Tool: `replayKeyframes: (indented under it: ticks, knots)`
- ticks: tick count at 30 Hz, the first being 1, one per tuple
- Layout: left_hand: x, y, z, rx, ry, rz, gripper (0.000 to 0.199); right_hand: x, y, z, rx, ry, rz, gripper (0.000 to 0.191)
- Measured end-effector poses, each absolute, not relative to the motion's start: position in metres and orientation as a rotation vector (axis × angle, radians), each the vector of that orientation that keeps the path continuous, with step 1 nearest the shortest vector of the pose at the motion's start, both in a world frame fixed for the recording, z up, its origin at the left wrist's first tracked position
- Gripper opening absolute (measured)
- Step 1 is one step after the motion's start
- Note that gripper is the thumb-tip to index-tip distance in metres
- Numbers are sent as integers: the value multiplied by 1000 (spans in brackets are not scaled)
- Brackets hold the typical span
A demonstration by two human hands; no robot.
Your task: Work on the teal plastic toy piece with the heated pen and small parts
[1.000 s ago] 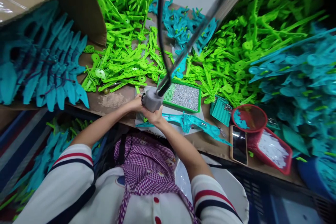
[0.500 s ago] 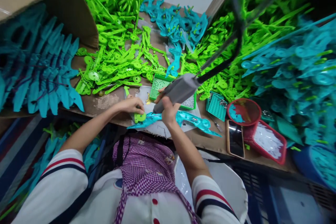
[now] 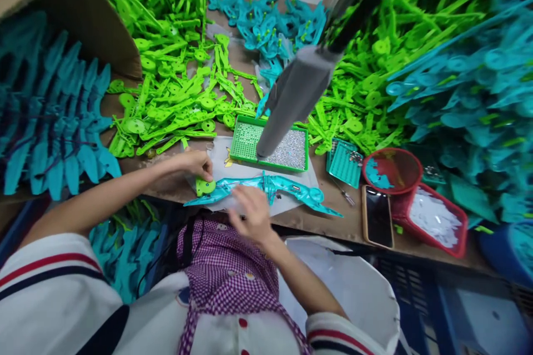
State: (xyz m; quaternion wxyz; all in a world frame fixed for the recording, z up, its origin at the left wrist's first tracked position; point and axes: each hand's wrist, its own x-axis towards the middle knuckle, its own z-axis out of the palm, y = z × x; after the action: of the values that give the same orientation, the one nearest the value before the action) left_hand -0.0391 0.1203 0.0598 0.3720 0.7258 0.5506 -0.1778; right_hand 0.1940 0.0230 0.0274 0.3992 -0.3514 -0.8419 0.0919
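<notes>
A long turquoise plastic bow-shaped part (image 3: 287,182) lies across a white sheet at the front of the table. At its left end sits a lime-green plastic lever (image 3: 205,187) with a rounded end. My left hand (image 3: 196,164) is closed over this lever, its fingers curled and pressed against it. My right hand (image 3: 252,212), smeared by motion, holds nothing and is just in front of the turquoise part, fingers apart. A grey electric screwdriver (image 3: 297,94) hangs untouched, its tip over a green tray (image 3: 271,166) of small metal screws.
Lime-green levers (image 3: 175,94) are heaped behind, with turquoise parts (image 3: 266,25) further back. A carton (image 3: 108,22) and stacked turquoise parts stand left. Rightward are a small teal tray (image 3: 345,169), a phone (image 3: 378,219), a red bowl (image 3: 391,158) and a red basket (image 3: 460,227) of white pieces.
My right hand has let go of the electric screwdriver and moved down toward me. The screwdriver now hangs more upright over the screw tray. My left hand stays at the lime-green lever.
</notes>
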Motion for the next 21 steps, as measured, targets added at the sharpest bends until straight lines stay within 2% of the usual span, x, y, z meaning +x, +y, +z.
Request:
replayKeyframes:
  ticks: [3,7,16,21]
  knots:
    - [-39,118,59,1894,1399,-449,22,171,-4,2,-878,-2461,278,47]
    - [-39,110,58,1931,1476,-373,20,155,-8,-14,-923,-2547,295,47]
    - [-62,113,54,1975,1384,-247,30,132,-2,-11,-973,-2533,360,43]
    - [-63,103,48,1947,1550,-216,34,131,0,-9,-954,-2478,500,43]
